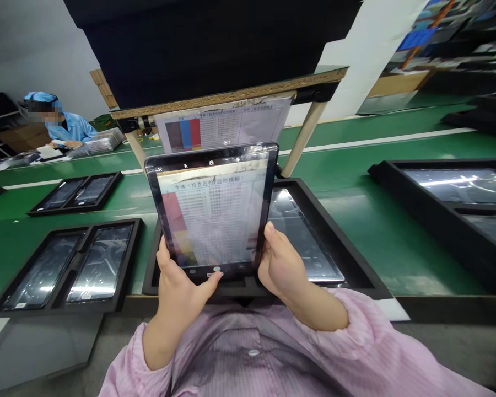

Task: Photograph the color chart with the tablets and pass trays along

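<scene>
Upright before me is a black-framed tablet (pixel 215 215), its lit screen showing a camera view of a printed chart. My left hand (pixel 179 284) grips its lower left edge, with the thumb on the screen's bottom by the round shutter button. On the lower right edge, my right hand (pixel 283 262) is closed round the frame, thumb along the front. The fingers behind the tablet are hidden. Beyond it, the paper chart (pixel 227 124) with colour bars and printed text hangs under a wooden shelf. Below the tablet lies a black foam tray (pixel 355 270) bearing another tablet (pixel 297 237), its screen dark.
Black trays (pixel 136 237) with pairs of film-covered tablets lie on the green bench (pixel 417 242) to the left; a larger tray (pixel 421 215) lies at right. Wooden posts (pixel 303 138) hold up the shelf (pixel 231 102). A person in blue (pixel 74 127) sits at far left.
</scene>
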The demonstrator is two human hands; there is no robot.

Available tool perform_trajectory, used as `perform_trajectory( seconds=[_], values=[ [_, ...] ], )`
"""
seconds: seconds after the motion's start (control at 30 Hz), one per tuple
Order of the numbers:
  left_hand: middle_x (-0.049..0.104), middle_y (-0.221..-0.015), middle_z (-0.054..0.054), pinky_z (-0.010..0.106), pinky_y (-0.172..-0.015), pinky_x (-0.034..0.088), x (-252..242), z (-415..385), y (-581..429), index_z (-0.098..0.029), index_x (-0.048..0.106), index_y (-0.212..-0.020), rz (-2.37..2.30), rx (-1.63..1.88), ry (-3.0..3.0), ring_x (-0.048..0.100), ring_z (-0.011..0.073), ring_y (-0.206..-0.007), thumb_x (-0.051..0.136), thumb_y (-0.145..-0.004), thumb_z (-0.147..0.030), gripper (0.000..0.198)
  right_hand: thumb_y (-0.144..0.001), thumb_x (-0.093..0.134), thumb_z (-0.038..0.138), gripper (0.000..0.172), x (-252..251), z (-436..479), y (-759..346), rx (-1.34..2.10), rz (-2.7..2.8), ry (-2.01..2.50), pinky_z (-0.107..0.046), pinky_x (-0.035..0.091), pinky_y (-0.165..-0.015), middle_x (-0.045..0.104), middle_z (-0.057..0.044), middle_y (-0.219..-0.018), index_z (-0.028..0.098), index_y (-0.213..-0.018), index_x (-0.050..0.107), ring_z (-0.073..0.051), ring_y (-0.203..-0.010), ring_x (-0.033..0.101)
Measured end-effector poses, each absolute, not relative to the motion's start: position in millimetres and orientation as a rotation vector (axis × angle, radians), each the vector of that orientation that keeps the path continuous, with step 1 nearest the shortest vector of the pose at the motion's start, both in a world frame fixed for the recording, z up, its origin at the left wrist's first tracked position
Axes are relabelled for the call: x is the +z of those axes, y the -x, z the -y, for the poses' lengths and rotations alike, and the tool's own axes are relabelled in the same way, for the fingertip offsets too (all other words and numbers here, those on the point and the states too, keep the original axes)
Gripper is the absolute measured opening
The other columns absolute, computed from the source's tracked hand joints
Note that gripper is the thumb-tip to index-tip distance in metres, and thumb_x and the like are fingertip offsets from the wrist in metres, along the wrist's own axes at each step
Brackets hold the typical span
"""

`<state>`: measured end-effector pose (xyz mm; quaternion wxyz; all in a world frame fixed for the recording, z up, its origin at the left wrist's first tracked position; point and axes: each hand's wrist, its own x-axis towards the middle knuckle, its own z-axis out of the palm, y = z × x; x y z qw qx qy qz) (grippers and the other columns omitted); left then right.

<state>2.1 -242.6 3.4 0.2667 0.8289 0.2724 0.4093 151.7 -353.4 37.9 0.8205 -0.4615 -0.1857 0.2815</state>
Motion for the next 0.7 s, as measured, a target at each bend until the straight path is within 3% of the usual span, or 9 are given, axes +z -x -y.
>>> perform_trajectory(
  seconds=[0.27, 0.37, 0.47, 0.53, 0.6, 0.7],
  values=[
    [0.035, -0.150, 0.029, 0.060, -0.113, 0.037, 1, 242, 1, -0.014, 0.012, -0.155, -0.740, 1.081, -2.133, 0.041, 0.0419, -0.141, 0.087, -0.066, -0.048, 0.121, -0.072, 0.071, 0.077, 0.059, 39, 352, -151, 0.587, 0.387, 1.038, -0.050, 0.050, -0.106, 0.076, -0.008, -0.099, 0.022, -0.090, 0.076, -0.033, -0.120, 0.062],
    [0.046, -0.149, 0.022, 0.050, -0.114, 0.040, 6, 233, 6, -0.019, 0.031, -0.150, -0.616, 1.072, -1.741, 0.047, 0.0345, -0.139, 0.080, -0.076, -0.050, 0.094, -0.073, 0.069, 0.077, 0.060, 40, 353, -152, 0.627, 0.397, 1.041, -0.050, 0.052, -0.104, 0.076, -0.008, -0.101, 0.021, -0.092, 0.076, -0.034, -0.119, 0.063],
    [0.063, -0.138, 0.009, 0.035, -0.099, 0.054, 17, 222, 11, -0.033, 0.050, -0.141, -0.567, 0.950, -1.166, 0.061, 0.0252, -0.126, 0.072, -0.084, -0.052, 0.064, -0.083, 0.059, 0.077, 0.063, 48, 359, -154, 0.652, 0.526, 1.088, -0.050, 0.049, -0.108, 0.073, -0.009, -0.117, 0.021, -0.107, 0.076, -0.033, -0.128, 0.057],
    [0.071, -0.127, 0.001, 0.028, -0.087, 0.059, 24, 217, 12, -0.041, 0.058, -0.135, -0.602, 0.855, -0.921, 0.069, 0.0205, -0.114, 0.077, -0.081, -0.043, 0.057, -0.093, 0.050, 0.071, 0.063, 58, 365, -157, 0.534, 0.727, 1.180, -0.047, 0.038, -0.119, 0.060, -0.006, -0.140, 0.024, -0.132, 0.066, -0.029, -0.141, 0.044],
    [0.074, -0.121, -0.003, 0.024, -0.082, 0.059, 28, 217, 12, -0.045, 0.061, -0.131, -0.602, 0.788, -0.817, 0.072, 0.0174, -0.106, 0.079, -0.079, -0.035, 0.056, -0.100, 0.043, 0.063, 0.065, 72, 372, -160, 0.337, 0.928, 1.281, -0.043, 0.024, -0.126, 0.037, 0.000, -0.159, 0.028, -0.154, 0.041, -0.024, -0.151, 0.027],
    [0.073, -0.124, -0.006, 0.022, -0.083, 0.059, 26, 221, 10, -0.051, 0.059, -0.132, -0.539, 0.703, -0.797, 0.072, 0.0160, -0.108, 0.073, -0.085, -0.035, 0.052, -0.104, 0.035, 0.057, 0.069, 92, 380, -168, 0.117, 1.121, 1.368, -0.041, 0.018, -0.128, 0.017, 0.003, -0.165, 0.026, -0.162, 0.015, -0.022, -0.153, 0.016]
  ],
)
